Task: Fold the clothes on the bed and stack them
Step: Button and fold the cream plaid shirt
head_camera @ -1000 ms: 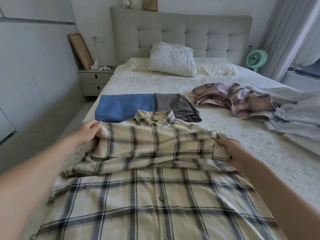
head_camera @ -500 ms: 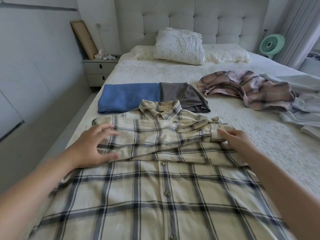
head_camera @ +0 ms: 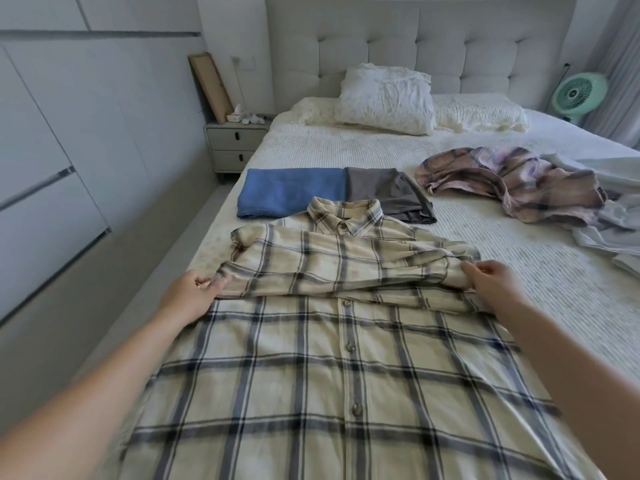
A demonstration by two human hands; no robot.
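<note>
A cream plaid button shirt (head_camera: 332,368) lies face up on the bed (head_camera: 540,306), its sleeves folded across the chest in a band. My left hand (head_camera: 188,294) pinches the left edge of that folded band. At the band's right edge my right hand (head_camera: 493,284) grips the cloth with curled fingers. Beyond the collar lie a folded blue garment (head_camera: 291,192) and a folded grey garment (head_camera: 388,194) side by side. A crumpled pink plaid shirt (head_camera: 512,181) sits at the right, next to a pale grey-blue garment (head_camera: 609,220).
Pillows (head_camera: 388,98) lean against the tufted headboard (head_camera: 415,50). A nightstand (head_camera: 235,143) stands left of the bed beside white wardrobe doors (head_camera: 52,161). A green fan (head_camera: 578,93) is at the far right.
Both hands slid from resting on the folded sleeves to the band's outer edges and closed on the cloth. The camera tilted slightly.
</note>
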